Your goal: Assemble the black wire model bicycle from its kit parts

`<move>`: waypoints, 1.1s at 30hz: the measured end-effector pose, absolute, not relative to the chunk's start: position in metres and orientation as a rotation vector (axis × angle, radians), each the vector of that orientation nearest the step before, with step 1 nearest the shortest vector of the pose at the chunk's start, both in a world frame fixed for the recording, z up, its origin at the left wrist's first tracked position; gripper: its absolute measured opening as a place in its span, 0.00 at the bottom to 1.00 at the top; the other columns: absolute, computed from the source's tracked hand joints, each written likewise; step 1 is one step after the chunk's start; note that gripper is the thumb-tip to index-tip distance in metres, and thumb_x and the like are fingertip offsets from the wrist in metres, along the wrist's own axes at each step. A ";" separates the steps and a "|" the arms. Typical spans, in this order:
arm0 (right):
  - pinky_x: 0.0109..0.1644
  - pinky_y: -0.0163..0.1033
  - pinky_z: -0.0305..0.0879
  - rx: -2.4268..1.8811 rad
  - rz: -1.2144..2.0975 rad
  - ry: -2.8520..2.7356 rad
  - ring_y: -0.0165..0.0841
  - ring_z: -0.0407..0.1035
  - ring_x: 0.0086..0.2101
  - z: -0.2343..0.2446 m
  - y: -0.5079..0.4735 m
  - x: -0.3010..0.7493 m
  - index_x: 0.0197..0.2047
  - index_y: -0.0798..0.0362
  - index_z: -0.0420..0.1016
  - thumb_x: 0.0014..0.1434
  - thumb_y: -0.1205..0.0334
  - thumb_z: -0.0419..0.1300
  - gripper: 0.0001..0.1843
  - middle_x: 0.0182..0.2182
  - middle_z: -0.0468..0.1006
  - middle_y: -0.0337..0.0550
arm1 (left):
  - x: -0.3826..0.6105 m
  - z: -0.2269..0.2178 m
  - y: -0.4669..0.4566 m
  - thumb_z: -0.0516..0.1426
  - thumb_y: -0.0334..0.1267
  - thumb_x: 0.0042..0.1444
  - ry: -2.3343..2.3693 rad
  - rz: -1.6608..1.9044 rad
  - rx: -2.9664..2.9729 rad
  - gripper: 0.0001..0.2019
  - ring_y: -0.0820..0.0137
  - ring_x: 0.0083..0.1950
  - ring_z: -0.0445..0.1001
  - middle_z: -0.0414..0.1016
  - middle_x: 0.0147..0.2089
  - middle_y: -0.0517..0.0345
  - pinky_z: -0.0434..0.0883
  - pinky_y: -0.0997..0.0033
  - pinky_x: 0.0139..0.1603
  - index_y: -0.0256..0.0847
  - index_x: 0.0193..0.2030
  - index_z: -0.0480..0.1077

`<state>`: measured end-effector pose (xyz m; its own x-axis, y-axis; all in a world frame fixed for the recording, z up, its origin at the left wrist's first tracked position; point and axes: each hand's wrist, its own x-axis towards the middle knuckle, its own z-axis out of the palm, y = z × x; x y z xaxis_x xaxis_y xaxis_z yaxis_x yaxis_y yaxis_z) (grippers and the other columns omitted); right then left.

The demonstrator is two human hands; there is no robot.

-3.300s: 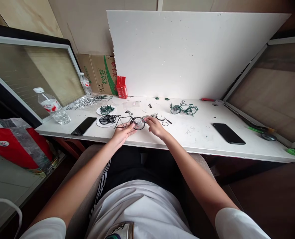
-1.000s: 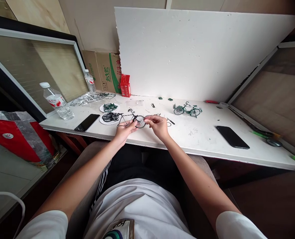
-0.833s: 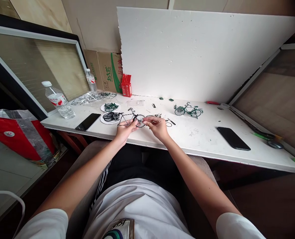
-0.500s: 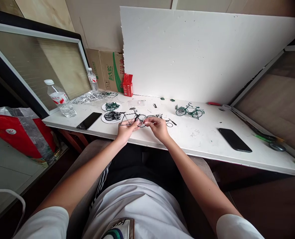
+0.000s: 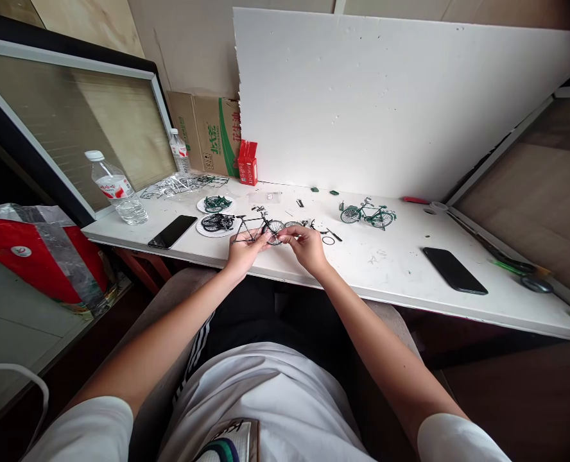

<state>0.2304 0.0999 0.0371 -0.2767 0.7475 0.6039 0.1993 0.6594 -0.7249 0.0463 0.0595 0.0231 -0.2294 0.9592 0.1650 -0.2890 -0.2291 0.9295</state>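
Observation:
My left hand point(image 5: 246, 251) is closed on a small black model bicycle point(image 5: 252, 219), which has a frame, handlebars and a front wheel point(image 5: 275, 231); no rear wheel shows on it. At the lower right of that wheel, my right hand point(image 5: 305, 246) pinches with thumb and forefinger. Whether the fingertips hold the wheel itself or a tiny part there is too small to tell. Just beyond my right hand lie loose black parts, among them a thin ring point(image 5: 328, 240) and a short bar point(image 5: 334, 235). A green model bicycle point(image 5: 368, 213) stands upright further right.
White plates with black parts point(image 5: 217, 222) and green parts point(image 5: 216, 204) stand left of the hands. Phones lie at left point(image 5: 172, 231) and right point(image 5: 454, 270). Water bottles point(image 5: 116, 189), a red box point(image 5: 248, 163) and a cardboard box point(image 5: 208, 135) stand behind. A white board point(image 5: 386, 102) leans at the back.
Both hands stay almost in place around the front wheel. The model bicycle has shifted very slightly to the right; the rest of the table looks the same.

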 end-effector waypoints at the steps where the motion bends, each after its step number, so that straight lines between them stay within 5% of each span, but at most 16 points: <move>1: 0.40 0.39 0.69 -0.753 0.642 -1.813 0.37 0.78 0.35 0.037 0.100 0.230 0.38 0.51 0.86 0.66 0.54 0.69 0.10 0.35 0.87 0.45 | 0.047 0.023 0.060 0.79 0.53 0.41 1.009 1.648 1.011 0.28 0.60 0.45 0.85 0.86 0.43 0.47 0.84 0.52 0.54 0.34 0.42 0.84; 33: 0.32 0.38 0.69 -0.737 0.843 -1.664 0.38 0.78 0.36 0.031 0.102 0.230 0.36 0.51 0.85 0.62 0.44 0.72 0.17 0.35 0.85 0.47 | 0.050 0.023 0.053 0.76 0.53 0.48 1.019 1.706 1.249 0.25 0.54 0.47 0.86 0.87 0.49 0.44 0.85 0.52 0.52 0.37 0.47 0.85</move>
<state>0.2303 0.1020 0.0314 -0.2295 0.8143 0.5331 0.0520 0.5572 -0.8287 0.0495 0.0533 0.0232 -0.2189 0.9117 0.3477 -0.1258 -0.3797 0.9165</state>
